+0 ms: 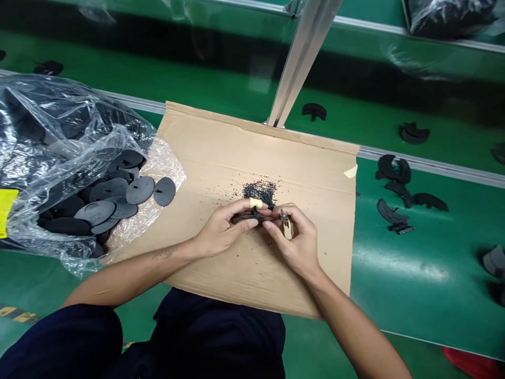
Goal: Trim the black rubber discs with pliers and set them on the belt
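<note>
Okay, left hand pinches a black disc edge-on, one fingertip taped. The right hand grips a small tool whose tip meets the disc's rim, dead centre over the cardboard. This looks like edge trimming. Best to brace the disc firmly, keep the tool angled away from the fingers, take light strokes and turn the disc bit by bit. Black shavings lie piled at 12 o'clock of the hands. A plastic bag of more discs sits at 9 o'clock. Curved black pieces lie scattered at 3 o'clock on the green belt, and a metal post rises at 12.
</note>
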The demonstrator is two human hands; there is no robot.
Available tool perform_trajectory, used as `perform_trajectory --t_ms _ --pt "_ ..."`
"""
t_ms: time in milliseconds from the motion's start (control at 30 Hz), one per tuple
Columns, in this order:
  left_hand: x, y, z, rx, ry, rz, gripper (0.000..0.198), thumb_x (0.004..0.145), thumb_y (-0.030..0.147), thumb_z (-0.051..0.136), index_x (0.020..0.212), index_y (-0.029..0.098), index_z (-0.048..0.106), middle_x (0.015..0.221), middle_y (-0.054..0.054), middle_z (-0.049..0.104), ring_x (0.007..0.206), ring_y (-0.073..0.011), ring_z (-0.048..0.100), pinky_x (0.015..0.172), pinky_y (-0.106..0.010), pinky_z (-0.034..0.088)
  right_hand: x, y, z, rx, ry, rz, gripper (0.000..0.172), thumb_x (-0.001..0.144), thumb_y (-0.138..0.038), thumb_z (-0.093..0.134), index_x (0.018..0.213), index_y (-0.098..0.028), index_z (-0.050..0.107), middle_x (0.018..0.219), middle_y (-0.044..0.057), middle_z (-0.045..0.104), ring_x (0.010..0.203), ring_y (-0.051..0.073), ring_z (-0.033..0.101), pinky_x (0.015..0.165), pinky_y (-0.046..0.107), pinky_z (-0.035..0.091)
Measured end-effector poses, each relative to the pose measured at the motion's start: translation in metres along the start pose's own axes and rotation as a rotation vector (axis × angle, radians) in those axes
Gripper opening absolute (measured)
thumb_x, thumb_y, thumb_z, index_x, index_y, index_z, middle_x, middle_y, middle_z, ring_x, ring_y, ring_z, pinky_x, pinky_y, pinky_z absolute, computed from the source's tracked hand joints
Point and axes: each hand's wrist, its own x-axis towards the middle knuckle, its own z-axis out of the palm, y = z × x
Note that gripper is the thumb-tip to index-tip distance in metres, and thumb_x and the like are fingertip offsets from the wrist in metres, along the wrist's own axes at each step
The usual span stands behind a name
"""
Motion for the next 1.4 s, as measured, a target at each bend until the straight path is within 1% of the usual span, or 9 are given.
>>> perform_trajectory --t_ms 233,333,467,667,767,900,1100,1267,1400 --pt "-0.0003 0.0044 -0.0008 0.027 -0.037 0.049 0.028 0.096 0.033 0.07 0.122 0.019 0.073 0.124 -0.009 0.077 0.116 -0.0207 0.073 0.105 -0.034 0.059 -0.0024 0.0015 -0.0007 -0.016 -0.02 -0.163 0.008 0.091 -0.02 0.071 0.092 -0.023 0.064 0.09 0.004 0.07 0.081 0.019 0.067 0.075 0.033 0.055" --pt "-0.0003 0.0035 -0.002 0.026 -0.012 0.047 0.033 0.093 0.037 0.074 0.119 0.018 0.074 0.116 -0.009 0.079 0.109 -0.0206 0.076 0.098 -0.032 0.062 -0.0044 0.0014 -0.0007 -0.044 -0.023 -0.231 0.011 0.091 -0.014 0.069 0.094 -0.023 0.064 0.092 0.005 0.072 0.084 0.02 0.07 0.077 0.034 0.056" --pt "0.0016 0.0031 -0.0044 0.144 0.027 0.117 0.026 0.093 0.037 0.075 0.109 0.017 0.079 0.103 -0.009 0.081 0.097 -0.0192 0.078 0.088 -0.028 0.064 -0.0057 0.001 -0.0015 -0.078 -0.038 -0.269 0.012 0.09 -0.013 0.068 0.096 -0.023 0.065 0.092 0.006 0.073 0.084 0.021 0.07 0.076 0.036 0.057" --pt "0.0022 0.0063 -0.0071 0.27 0.035 0.252 0.022 0.093 0.034 0.075 0.107 0.019 0.08 0.098 -0.008 0.081 0.087 -0.0174 0.077 0.08 -0.027 0.063 -0.0062 0.0018 -0.0005 -0.085 -0.039 -0.259 0.01 0.09 -0.016 0.069 0.094 -0.023 0.065 0.089 0.006 0.072 0.081 0.021 0.069 0.074 0.036 0.057" --pt "0.0015 0.007 -0.008 0.288 0.064 0.27 0.02 0.087 0.034 0.08 0.101 0.02 0.082 0.09 -0.006 0.082 0.08 -0.0167 0.076 0.075 -0.027 0.063 -0.007 0.0019 0.0002 -0.074 -0.053 -0.249 0.009 0.089 -0.016 0.07 0.093 -0.023 0.065 0.088 0.006 0.072 0.081 0.021 0.069 0.074 0.036 0.057" --pt "0.0013 0.0077 -0.0082 0.271 0.026 0.266 0.021 0.093 0.036 0.074 0.104 0.02 0.081 0.095 -0.008 0.082 0.084 -0.0175 0.077 0.078 -0.029 0.064 -0.0072 0.0011 -0.0003 -0.078 -0.075 -0.232 0.007 0.09 -0.018 0.07 0.092 -0.023 0.065 0.088 0.007 0.073 0.081 0.022 0.07 0.074 0.037 0.058" --pt "0.0014 0.0069 -0.0086 0.298 0.054 0.298 0.014 0.091 0.031 0.077 0.098 0.021 0.081 0.088 -0.006 0.081 0.075 -0.015 0.075 0.071 -0.026 0.062 -0.0063 0.0008 -0.0009 -0.051 -0.104 -0.239 0.008 0.09 -0.018 0.07 0.093 -0.023 0.065 0.088 0.006 0.073 0.081 0.021 0.07 0.073 0.036 0.058" --pt "0.0027 0.0045 -0.0095 0.251 -0.028 0.25 0.024 0.093 0.037 0.074 0.108 0.02 0.078 0.098 -0.008 0.081 0.09 -0.018 0.077 0.083 -0.029 0.063 -0.0064 0.0005 -0.0015 -0.016 -0.082 -0.227 0.006 0.092 -0.02 0.069 0.091 -0.023 0.064 0.088 0.006 0.072 0.081 0.02 0.07 0.074 0.036 0.058" --pt "0.0016 0.0043 -0.0095 0.3 0.013 0.176 0.031 0.091 0.038 0.075 0.116 0.019 0.075 0.102 -0.007 0.081 0.09 -0.0172 0.076 0.082 -0.027 0.063 -0.0029 -0.0023 -0.0052 -0.036 -0.065 -0.156 0.007 0.093 -0.028 0.069 0.092 -0.023 0.064 0.086 0.004 0.069 0.077 0.019 0.066 0.071 0.035 0.055"
